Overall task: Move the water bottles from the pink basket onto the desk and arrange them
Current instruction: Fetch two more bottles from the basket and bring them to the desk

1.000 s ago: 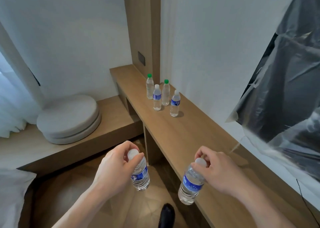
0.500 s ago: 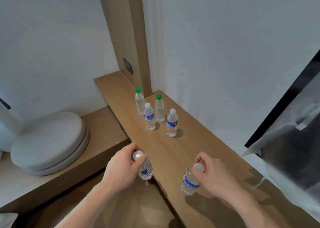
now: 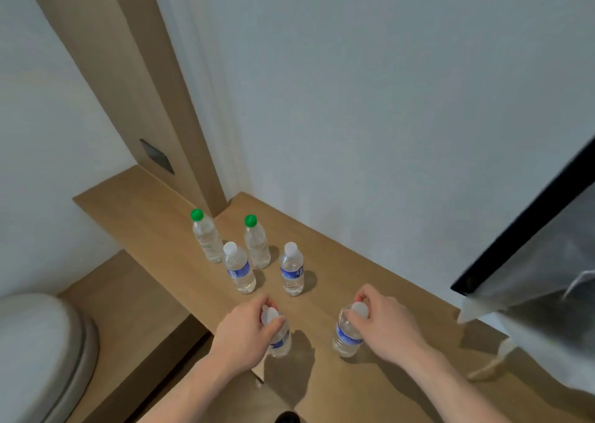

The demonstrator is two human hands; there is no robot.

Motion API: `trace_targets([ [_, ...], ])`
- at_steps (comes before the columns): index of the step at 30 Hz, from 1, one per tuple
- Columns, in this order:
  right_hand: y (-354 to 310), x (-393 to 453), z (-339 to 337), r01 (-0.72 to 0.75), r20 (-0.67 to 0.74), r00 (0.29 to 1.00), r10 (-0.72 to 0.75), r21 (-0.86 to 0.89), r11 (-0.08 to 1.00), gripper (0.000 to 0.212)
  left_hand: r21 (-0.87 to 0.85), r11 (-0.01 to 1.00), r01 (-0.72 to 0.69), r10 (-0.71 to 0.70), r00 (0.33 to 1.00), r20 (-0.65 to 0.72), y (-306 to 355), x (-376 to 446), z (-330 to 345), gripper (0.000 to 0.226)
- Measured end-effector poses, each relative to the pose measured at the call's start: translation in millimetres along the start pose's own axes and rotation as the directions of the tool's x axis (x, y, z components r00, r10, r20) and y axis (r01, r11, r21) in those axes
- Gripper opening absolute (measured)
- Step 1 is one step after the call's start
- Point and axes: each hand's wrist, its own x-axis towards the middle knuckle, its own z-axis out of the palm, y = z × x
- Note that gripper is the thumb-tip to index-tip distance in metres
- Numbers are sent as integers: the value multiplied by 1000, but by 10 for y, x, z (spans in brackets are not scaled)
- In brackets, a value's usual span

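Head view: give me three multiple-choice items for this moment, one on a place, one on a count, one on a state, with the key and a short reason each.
1. Where do the green-capped bottles stand?
A. at the desk's near edge
B. behind the white-capped pair
C. on the floor

2. How many bottles stand on the desk with no hand on them?
A. two
B. four
C. six

3. What is the right hand doing?
A. gripping a bottle near its cap
B. resting flat on the desk
C. hanging open

Key: 1 B, they are nearer the wall than the white-capped pair. 2 B, two green caps and two white caps stand free. 3 A, its fingers curl round the top of a blue-labelled bottle.
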Motion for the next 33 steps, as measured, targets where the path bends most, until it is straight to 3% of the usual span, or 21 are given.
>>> trace_targets([
  [10,-369,513,352,-233,-69,969,237,61,971,16,0,981,-196,194,970,148,-287,732,40,19],
  [16,-449,546,516,-299,-65,949,309,129,945,22,-68,971,-229,237,960,148,-317,829,39,20],
  [20,-478,497,531,-314,-55,943,328,171,934,29,3,959,-284,277,938,208,-303,844,-10,31],
  [26,-486,95,385,-287,-30,954,299,194,938,54,97,933,-345,305,907,290,-343,705,-192,57],
  [33,-350,-995,255,-276,-95,945,314,289,917,65,-64,864,-499,502,846,182,-68,200,-378,35],
])
